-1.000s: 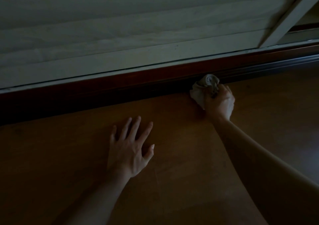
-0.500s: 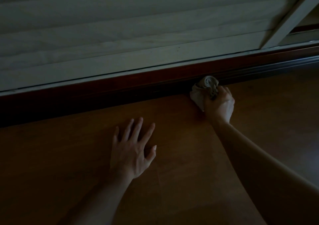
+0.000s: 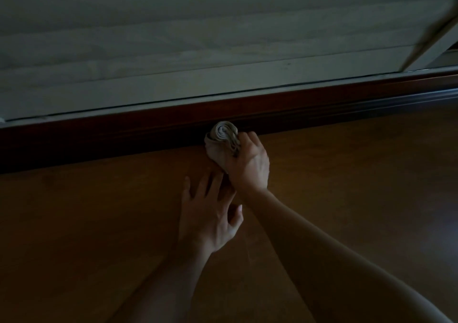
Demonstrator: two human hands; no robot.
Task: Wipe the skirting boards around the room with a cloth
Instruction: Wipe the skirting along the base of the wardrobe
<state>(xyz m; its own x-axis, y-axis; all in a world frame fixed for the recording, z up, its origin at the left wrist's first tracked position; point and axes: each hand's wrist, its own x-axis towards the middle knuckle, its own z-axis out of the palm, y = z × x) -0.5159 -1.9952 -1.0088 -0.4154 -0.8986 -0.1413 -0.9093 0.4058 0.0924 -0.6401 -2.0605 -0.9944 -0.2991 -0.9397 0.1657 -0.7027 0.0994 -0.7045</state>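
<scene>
The right hand [image 3: 249, 164] grips a bunched pale cloth [image 3: 221, 137], fingers curled round it. The cloth's rolled end sits just past the knuckles, pressed against the dark reddish skirting board [image 3: 124, 129] where it meets the wooden floor [image 3: 74, 223]. The left hand [image 3: 208, 216] lies flat on the floor, released and holding nothing, its straight, spread fingers just beside the right wrist and near the cloth's lower edge.

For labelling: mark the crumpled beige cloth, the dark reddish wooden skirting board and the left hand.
crumpled beige cloth [image 3: 221, 136], head view, bunched top.
dark reddish wooden skirting board [image 3: 124, 134], head view, bare face left of cloth.
left hand [image 3: 208, 217], head view, its back.
</scene>
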